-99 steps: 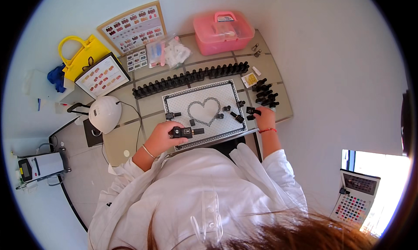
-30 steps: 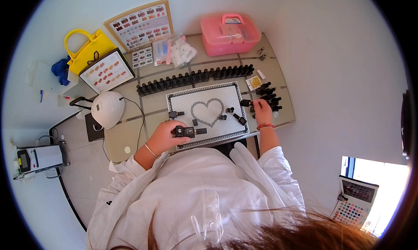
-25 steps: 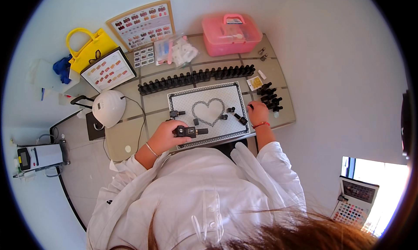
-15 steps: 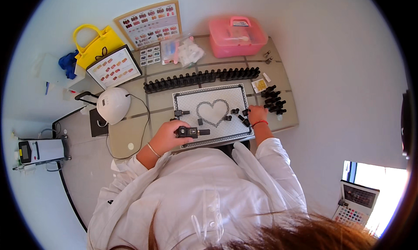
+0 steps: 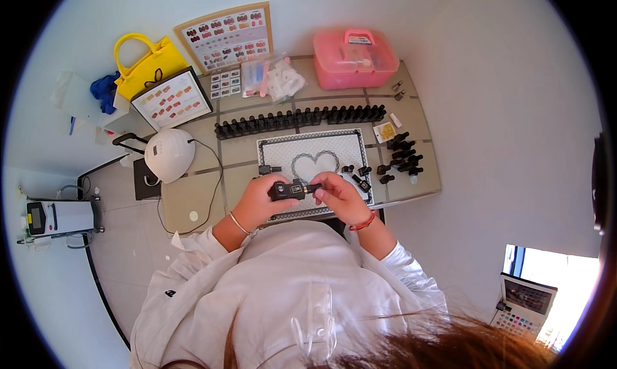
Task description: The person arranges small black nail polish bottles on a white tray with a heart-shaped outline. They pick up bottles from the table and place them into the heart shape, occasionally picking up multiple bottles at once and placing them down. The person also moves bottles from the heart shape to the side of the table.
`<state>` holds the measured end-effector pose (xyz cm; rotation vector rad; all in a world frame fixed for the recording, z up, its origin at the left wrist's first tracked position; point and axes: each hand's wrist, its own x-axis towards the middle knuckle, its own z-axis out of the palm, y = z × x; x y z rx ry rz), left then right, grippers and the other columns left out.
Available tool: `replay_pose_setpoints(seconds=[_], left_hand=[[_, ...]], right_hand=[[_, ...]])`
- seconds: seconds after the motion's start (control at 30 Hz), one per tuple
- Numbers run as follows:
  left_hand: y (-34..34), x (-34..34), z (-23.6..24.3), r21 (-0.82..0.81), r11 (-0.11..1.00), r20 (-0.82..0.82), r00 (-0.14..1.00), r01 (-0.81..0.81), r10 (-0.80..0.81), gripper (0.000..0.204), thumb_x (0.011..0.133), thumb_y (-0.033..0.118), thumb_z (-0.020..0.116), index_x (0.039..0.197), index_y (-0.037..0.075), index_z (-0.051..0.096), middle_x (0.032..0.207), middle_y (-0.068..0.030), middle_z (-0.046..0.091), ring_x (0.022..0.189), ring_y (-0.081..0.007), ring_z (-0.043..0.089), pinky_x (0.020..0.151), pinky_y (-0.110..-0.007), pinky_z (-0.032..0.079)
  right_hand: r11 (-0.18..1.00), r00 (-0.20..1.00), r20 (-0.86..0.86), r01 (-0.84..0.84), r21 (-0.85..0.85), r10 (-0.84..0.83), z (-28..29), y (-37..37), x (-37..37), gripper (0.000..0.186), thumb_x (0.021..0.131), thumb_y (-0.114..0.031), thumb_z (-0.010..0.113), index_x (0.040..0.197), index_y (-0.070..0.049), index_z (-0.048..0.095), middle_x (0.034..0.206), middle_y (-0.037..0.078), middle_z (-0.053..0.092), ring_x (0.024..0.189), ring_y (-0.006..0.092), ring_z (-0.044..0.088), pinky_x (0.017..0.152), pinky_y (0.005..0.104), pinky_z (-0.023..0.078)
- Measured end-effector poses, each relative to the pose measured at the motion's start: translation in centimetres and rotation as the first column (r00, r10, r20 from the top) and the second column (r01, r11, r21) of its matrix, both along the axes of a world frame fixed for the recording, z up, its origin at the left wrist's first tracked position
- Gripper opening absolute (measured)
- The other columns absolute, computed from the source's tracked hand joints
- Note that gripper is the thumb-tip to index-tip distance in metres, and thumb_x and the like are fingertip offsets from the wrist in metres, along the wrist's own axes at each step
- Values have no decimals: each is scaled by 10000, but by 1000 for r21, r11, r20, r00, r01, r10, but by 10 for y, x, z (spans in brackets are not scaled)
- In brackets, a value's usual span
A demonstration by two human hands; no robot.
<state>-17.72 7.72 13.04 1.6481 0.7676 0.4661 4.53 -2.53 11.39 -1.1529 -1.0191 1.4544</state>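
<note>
My left hand (image 5: 256,198) is closed around a black nail polish bottle (image 5: 283,190), held on its side above the near part of a white patterned mat (image 5: 273,147). From the right, the fingers of my right hand (image 5: 344,200) are closed on the bottle's slim black cap (image 5: 312,188). Below the hands, the mat's heart outline (image 5: 315,158) is partly covered. One black bottle (image 5: 270,170) lies on the mat just beyond my left hand. A few more, such as a tipped bottle (image 5: 362,183), lie near the mat's right edge.
A long row of black bottles (image 5: 299,119) stands behind the mat, and a cluster of bottles (image 5: 403,153) sits right. Further back are a pink case (image 5: 353,70) and plastic bags (image 5: 283,83). A white nail lamp (image 5: 168,155) with a cord stands left, below a colour chart (image 5: 170,99).
My right hand has moved left from the bottles at the mat's right edge to the cap of the bottle in my left hand. Two bottles now show right of the mat.
</note>
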Motion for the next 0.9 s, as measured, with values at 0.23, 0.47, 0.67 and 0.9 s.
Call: replay_pose_setpoints(seconds=[0.23,0.47,0.67,0.9], left_hand=[[-6,15,29,114,991,88,993,65,-75,367,692,174,853,934,42,611,795,-30,616,711,-120,554,659,-272,468],[-9,30,24,24,995,255,961,99,-102,267,767,139,785,960,52,622,866,-16,626,742,-118,555,694,-262,461],[-12,38,28,-322,938,209,976,130,-64,185,854,149,721,949,56,592,800,51,527,702,-43,456,624,-216,386],[-14,66,19,-487,781,315,913,391,-260,338,919,359,629,925,24,581,720,-3,537,592,-90,491,537,-234,400]], right_hand=[[978,837,-515,105,-180,-185,-3,-5,-15,144,1003,-100,449,1098,-56,549,876,11,545,745,104,498,684,237,423],[963,702,-669,94,-252,-244,-2,-17,-11,146,1009,-143,458,1098,-64,542,874,21,568,723,114,513,679,252,428],[952,623,-722,157,-263,-302,7,-29,-5,147,999,-167,462,1088,-77,537,895,36,600,699,129,507,666,274,426],[936,616,-716,315,-159,-329,15,-56,16,133,988,-163,480,1077,-87,543,914,22,608,744,118,531,664,267,421]])
